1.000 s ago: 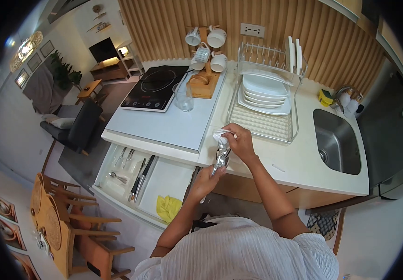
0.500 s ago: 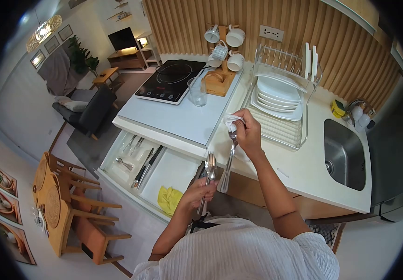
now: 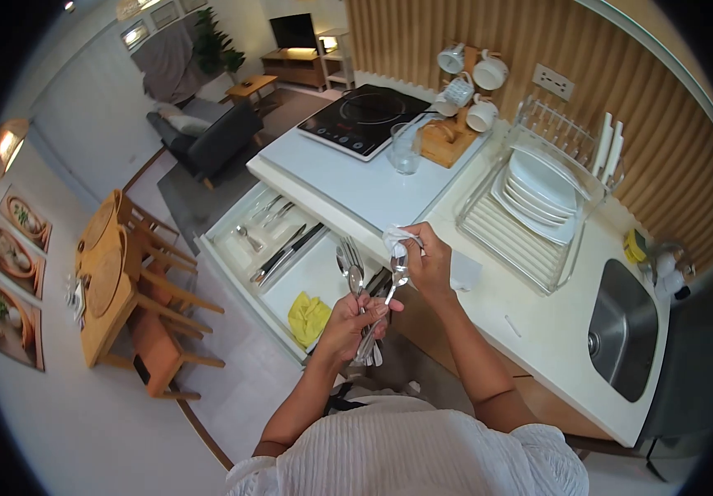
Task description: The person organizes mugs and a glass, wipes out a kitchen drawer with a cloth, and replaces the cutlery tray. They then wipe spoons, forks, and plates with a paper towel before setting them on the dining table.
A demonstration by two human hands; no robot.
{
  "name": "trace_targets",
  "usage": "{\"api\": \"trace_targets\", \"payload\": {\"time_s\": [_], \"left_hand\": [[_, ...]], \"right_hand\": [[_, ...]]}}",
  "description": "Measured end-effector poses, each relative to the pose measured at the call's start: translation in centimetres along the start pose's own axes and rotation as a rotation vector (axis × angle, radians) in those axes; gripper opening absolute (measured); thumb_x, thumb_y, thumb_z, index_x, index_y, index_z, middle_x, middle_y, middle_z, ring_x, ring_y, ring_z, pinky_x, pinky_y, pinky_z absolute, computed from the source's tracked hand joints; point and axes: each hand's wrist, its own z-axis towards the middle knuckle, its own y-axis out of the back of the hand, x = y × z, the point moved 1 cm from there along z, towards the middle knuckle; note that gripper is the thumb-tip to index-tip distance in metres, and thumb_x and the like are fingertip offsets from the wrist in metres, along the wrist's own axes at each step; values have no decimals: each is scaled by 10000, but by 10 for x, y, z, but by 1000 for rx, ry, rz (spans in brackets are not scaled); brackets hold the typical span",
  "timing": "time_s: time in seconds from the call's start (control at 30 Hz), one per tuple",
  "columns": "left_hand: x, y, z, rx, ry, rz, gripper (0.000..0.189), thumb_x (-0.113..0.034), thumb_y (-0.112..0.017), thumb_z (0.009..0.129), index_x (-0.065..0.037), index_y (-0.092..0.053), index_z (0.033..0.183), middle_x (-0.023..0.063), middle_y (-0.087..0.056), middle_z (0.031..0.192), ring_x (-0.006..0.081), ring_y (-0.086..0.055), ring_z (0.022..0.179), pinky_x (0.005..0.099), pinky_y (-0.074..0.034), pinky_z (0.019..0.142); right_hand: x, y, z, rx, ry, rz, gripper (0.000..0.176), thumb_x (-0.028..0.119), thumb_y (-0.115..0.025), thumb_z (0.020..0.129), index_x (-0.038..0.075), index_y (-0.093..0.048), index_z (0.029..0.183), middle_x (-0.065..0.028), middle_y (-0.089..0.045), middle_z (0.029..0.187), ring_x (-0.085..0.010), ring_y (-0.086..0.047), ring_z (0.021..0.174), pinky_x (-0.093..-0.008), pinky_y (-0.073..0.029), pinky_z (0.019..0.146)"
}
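My left hand point(image 3: 355, 324) is closed round a bundle of cutlery, a fork point(image 3: 349, 250) and spoons point(image 3: 356, 279), with handles sticking out below the fist. My right hand point(image 3: 429, 263) pinches a crumpled white tissue point(image 3: 399, 240) against the bowl of another spoon point(image 3: 398, 269). That spoon's handle slants down to the left fingers. Just left of both hands is the pulled-out drawer point(image 3: 236, 291), with a yellow cloth point(image 3: 309, 318), knives point(image 3: 286, 252) and a few more pieces of cutlery point(image 3: 249, 238) inside.
On the counter stand an induction cooker point(image 3: 364, 120), a drinking glass point(image 3: 405, 150), a wooden mug stand point(image 3: 449, 142) and a dish rack point(image 3: 488, 219) with white plates point(image 3: 538, 194). A sink point(image 3: 623, 331) lies at the right. White paper point(image 3: 465, 274) rests near my right hand.
My view has turned, so the room sits farther right and the sink lower. My hands have come together, and the right-hand spoon's handle now meets the left fingers.
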Motion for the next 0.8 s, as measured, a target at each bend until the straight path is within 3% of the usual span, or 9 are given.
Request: {"api": "trace_targets", "payload": {"time_s": [0.07,0.13,0.2,0.27,0.33,0.4,0.47,0.6,0.8], "left_hand": [[-1,9,-11,-55,-49,35,291,-2,-604,813,-99,-340,739,220,-612,947,138,-496,507,254,-426,470],[-1,14,-24,-155,-116,67,298,6,-606,807,-104,-335,747,221,-613,929,134,-497,507,246,-415,460],[-5,25,-37,-236,-183,98,308,14,-608,801,-109,-330,755,222,-615,910,130,-498,507,238,-405,450],[-8,45,-47,-308,-269,50,315,17,-608,798,-109,-320,780,223,-619,884,126,-509,514,225,-394,447],[-17,62,-55,-306,-289,91,314,12,-607,801,-108,-316,788,221,-621,873,126,-514,514,228,-399,448],[-22,84,-67,-309,-304,130,314,7,-605,803,-107,-313,796,219,-623,861,127,-519,515,230,-404,448],[-26,109,-83,-336,-257,156,294,37,-582,812,-100,-322,793,259,-606,860,156,-524,514,257,-421,463],[-52,147,-136,-410,-250,182,239,0,-568,834,-75,-342,811,213,-600,916,150,-549,574,260,-442,484],[-90,220,-201,-451,-192,265,196,-29,-540,860,-10,-400,996,149,-593,890,130,-523,568,245,-442,488]], "right_hand": [[-2,-9,1,-92,-9,-23,65,0,-510,841,2,-569,867,-79,-614,736,-86,-573,610,-243,-460,513],[4,-12,7,-119,-153,-5,82,-9,-523,817,16,-562,884,-104,-601,742,-154,-597,692,-273,-467,595],[-2,-19,15,-314,-267,568,77,3,-545,822,27,-556,894,-74,-610,825,-125,-581,791,-254,-480,670],[6,-33,0,-184,-341,595,129,-5,-593,795,21,-542,910,-49,-601,888,-117,-560,847,-243,-476,731],[18,-68,-23,93,-225,494,153,-26,-636,753,38,-576,878,-68,-610,936,-130,-565,840,-235,-446,759],[23,-104,-44,271,-134,294,171,-18,-666,720,-26,-540,835,-82,-585,852,-150,-590,807,-243,-474,677],[34,-137,-53,221,-105,211,150,-10,-661,721,-33,-538,804,-116,-596,840,-180,-604,761,-262,-476,643],[48,-209,-68,96,-96,113,104,-10,-624,753,-14,-541,816,-128,-618,802,-207,-604,688,-294,-478,633],[72,-295,-84,34,-95,-65,75,35,-582,805,12,-526,850,-129,-594,755,-199,-582,628,-292,-456,540]]}}
